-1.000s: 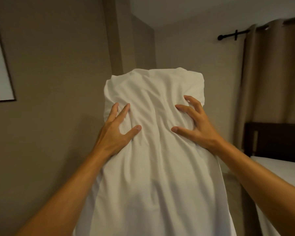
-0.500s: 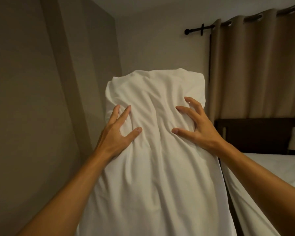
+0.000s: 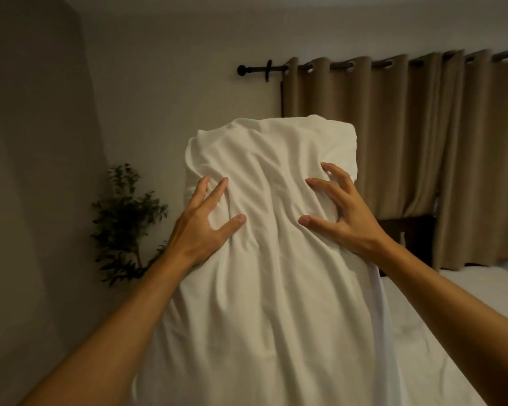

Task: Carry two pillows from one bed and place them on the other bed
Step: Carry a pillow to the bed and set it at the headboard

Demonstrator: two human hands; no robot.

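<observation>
A white pillow (image 3: 272, 288) stands upright in front of me and fills the middle of the view, its case creased. My left hand (image 3: 201, 227) grips its left side with fingers spread and pressed into the fabric. On the right side my right hand (image 3: 342, 213) clutches it the same way. Behind the pillow at the lower right lies a bed (image 3: 467, 291) with a white sheet and a dark headboard (image 3: 405, 232). I cannot tell whether a second pillow is behind the one I hold.
Brown curtains (image 3: 423, 159) hang from a black rod (image 3: 260, 68) behind the bed. A leafy potted plant (image 3: 123, 221) stands in the corner at the left. A plain wall runs along the left side.
The view has swung to the right: the curtains and bed now fill more of the frame and the plant has appeared. Both hands keep the same grip on the pillow.
</observation>
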